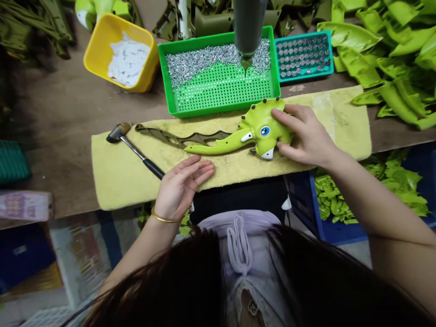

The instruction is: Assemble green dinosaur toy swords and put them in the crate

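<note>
A lime-green plastic dinosaur head (261,122) with a blue eye, a frill and a long curved horn lies on the yellow towel (225,175). My right hand (304,136) grips its right side, thumb below and fingers above. Behind the horn, a dark olive plastic strip (184,137) stretches left along the towel. My left hand (182,184) is just below the horn's tip, palm up with fingers stretched out, holding nothing. Left of it lies a hammer (138,150) with a black handle, whose end passes by the left hand.
A green basket (223,110) of small screws stands behind the towel, under a hanging screwdriver (250,27). Beside it are a teal tray (304,56) of round metal pieces and a yellow tub (98,52) of white parts. Lime-green parts (391,59) are heaped right; a blue crate (340,231) stands below.
</note>
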`<move>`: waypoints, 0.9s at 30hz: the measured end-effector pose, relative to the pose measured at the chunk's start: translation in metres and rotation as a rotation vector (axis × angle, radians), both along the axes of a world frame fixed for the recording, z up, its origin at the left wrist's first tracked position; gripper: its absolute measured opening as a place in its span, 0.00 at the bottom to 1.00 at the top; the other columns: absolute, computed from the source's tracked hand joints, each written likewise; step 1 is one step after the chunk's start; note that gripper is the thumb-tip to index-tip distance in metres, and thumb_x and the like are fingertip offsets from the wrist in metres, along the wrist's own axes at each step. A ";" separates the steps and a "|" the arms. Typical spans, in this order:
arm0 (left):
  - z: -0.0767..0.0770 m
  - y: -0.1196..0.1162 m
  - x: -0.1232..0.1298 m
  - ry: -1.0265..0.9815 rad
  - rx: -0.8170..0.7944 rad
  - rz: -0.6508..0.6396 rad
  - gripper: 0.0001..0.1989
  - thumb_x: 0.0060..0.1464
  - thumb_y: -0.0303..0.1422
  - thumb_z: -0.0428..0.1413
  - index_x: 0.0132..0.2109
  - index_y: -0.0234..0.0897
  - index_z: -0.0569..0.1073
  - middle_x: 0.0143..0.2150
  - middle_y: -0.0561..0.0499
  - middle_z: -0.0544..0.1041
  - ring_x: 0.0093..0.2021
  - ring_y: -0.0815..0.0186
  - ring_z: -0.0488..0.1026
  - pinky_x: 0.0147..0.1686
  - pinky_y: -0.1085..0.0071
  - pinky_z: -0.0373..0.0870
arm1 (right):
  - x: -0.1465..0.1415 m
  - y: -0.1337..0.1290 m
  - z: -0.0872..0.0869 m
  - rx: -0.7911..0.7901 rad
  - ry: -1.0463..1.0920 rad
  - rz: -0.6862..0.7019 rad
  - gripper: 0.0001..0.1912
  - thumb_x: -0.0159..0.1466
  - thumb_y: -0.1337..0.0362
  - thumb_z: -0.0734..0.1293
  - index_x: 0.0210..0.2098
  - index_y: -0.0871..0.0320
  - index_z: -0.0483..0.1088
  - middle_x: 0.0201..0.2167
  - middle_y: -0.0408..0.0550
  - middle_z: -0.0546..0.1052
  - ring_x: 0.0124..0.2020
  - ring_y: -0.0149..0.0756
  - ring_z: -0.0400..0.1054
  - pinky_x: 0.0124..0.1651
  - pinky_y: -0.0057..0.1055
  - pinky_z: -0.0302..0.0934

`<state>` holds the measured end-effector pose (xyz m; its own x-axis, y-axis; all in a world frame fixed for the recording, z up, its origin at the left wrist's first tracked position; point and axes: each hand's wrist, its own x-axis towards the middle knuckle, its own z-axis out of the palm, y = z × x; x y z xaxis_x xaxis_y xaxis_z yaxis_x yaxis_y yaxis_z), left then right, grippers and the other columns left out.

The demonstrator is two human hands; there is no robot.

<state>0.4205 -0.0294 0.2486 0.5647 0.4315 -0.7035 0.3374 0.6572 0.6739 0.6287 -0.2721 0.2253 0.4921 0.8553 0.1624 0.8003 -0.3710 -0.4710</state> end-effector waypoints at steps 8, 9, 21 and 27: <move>0.000 0.000 -0.001 -0.003 0.015 -0.026 0.10 0.46 0.24 0.61 0.39 0.30 0.74 0.37 0.41 0.82 0.42 0.57 0.81 0.55 0.56 0.74 | -0.006 0.002 -0.006 -0.004 0.004 -0.011 0.35 0.59 0.56 0.66 0.64 0.49 0.58 0.58 0.53 0.66 0.59 0.54 0.61 0.61 0.57 0.57; -0.001 -0.001 0.002 -0.014 0.017 -0.025 0.08 0.47 0.25 0.60 0.38 0.31 0.74 0.36 0.41 0.82 0.43 0.57 0.81 0.55 0.56 0.74 | -0.006 0.002 -0.009 -0.001 0.005 -0.017 0.35 0.59 0.55 0.66 0.65 0.50 0.58 0.59 0.53 0.66 0.60 0.54 0.61 0.61 0.57 0.56; -0.002 0.012 0.036 -0.231 0.240 0.110 0.11 0.46 0.35 0.67 0.35 0.37 0.73 0.33 0.53 0.80 0.36 0.65 0.79 0.39 0.70 0.79 | -0.020 0.008 0.009 0.313 0.591 -0.525 0.26 0.63 0.40 0.58 0.30 0.57 0.67 0.26 0.45 0.69 0.27 0.31 0.64 0.32 0.33 0.64; 0.006 0.032 0.016 -0.154 0.936 0.030 0.22 0.46 0.43 0.67 0.45 0.41 0.71 0.48 0.48 0.77 0.49 0.59 0.76 0.50 0.61 0.76 | -0.031 0.028 0.005 0.592 0.951 -0.681 0.25 0.56 0.41 0.68 0.20 0.57 0.64 0.15 0.38 0.62 0.16 0.24 0.56 0.16 0.24 0.49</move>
<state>0.4364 0.0028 0.2549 0.6022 0.7982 0.0171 0.1926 -0.1661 0.9671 0.5982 -0.2437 0.2298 0.9240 0.3108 -0.2228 -0.1979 -0.1098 -0.9740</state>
